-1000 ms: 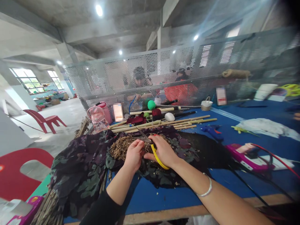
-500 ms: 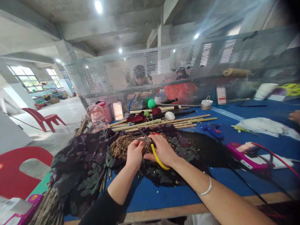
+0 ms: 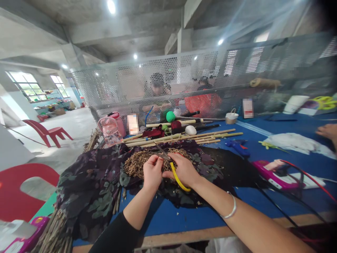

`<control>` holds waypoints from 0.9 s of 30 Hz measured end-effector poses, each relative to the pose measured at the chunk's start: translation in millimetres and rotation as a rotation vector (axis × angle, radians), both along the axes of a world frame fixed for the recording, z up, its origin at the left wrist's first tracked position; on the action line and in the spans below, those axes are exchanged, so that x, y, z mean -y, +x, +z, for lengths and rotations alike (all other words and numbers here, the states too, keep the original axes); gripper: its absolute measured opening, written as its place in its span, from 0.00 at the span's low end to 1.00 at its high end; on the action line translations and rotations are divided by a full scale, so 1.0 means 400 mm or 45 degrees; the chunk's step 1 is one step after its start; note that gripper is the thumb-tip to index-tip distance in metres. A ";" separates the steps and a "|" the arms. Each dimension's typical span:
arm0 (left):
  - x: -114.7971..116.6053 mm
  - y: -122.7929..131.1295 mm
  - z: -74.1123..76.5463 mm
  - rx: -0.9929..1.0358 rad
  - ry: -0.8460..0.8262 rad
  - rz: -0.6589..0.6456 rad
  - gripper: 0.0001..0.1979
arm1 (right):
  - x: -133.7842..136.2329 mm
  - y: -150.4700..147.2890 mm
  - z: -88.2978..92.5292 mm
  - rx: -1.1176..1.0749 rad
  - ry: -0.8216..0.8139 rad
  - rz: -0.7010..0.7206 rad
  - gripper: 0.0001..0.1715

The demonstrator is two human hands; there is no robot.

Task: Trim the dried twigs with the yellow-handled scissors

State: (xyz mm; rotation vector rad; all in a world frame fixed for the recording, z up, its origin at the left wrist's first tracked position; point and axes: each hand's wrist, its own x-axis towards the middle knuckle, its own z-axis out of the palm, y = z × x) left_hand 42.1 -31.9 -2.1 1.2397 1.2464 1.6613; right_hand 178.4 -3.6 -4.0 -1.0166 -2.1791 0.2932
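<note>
My right hand [image 3: 184, 171] grips a pair of scissors [image 3: 178, 180] with a yellow handle, the metal blades pointing up and left. Close by on the left, my left hand [image 3: 152, 173] is closed, thumb and index fingertip pinched together near the blades. Whatever lies in that pinch is too small or hidden to make out. Both hands are over a heap of brown, dried, short-cut bits [image 3: 133, 162], which rests on a dark, leaf-patterned cloth [image 3: 91, 189] spread across the blue tabletop [image 3: 168, 219].
Beyond the heap lie long sticks [image 3: 223, 136], a green ball [image 3: 170, 116] and a white egg-shaped piece [image 3: 190, 130]. To the right are a blue glue gun [image 3: 239, 147] and a magenta power strip [image 3: 276, 175] with cables. A perforated metal screen [image 3: 126, 84] stands behind; another person's hand [image 3: 328, 133] shows at right.
The scissor blades look slightly closer together, and my left hand has shifted a little. The other person's hand at the right edge shows more. The heap looks much the same.
</note>
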 end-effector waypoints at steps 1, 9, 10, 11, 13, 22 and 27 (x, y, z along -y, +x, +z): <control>0.000 -0.001 0.000 -0.017 0.002 0.011 0.12 | 0.000 0.000 0.000 -0.004 -0.003 0.000 0.36; 0.001 -0.004 0.001 -0.112 0.029 0.040 0.11 | 0.000 -0.003 -0.006 -0.036 -0.025 0.024 0.35; 0.000 -0.004 0.000 -0.117 0.029 0.041 0.11 | -0.001 -0.003 -0.006 -0.042 -0.023 0.029 0.35; -0.001 -0.004 -0.001 -0.116 0.029 0.044 0.11 | -0.001 -0.003 -0.006 -0.047 -0.022 0.034 0.34; -0.003 -0.004 -0.003 -0.102 0.030 0.044 0.11 | -0.002 -0.003 -0.006 -0.053 -0.026 0.040 0.34; -0.007 -0.008 0.000 -0.078 0.045 -0.014 0.10 | -0.001 0.002 -0.006 -0.003 0.014 0.020 0.40; -0.008 -0.009 -0.004 -0.073 0.056 -0.046 0.10 | -0.005 0.003 -0.007 -0.007 0.025 0.039 0.39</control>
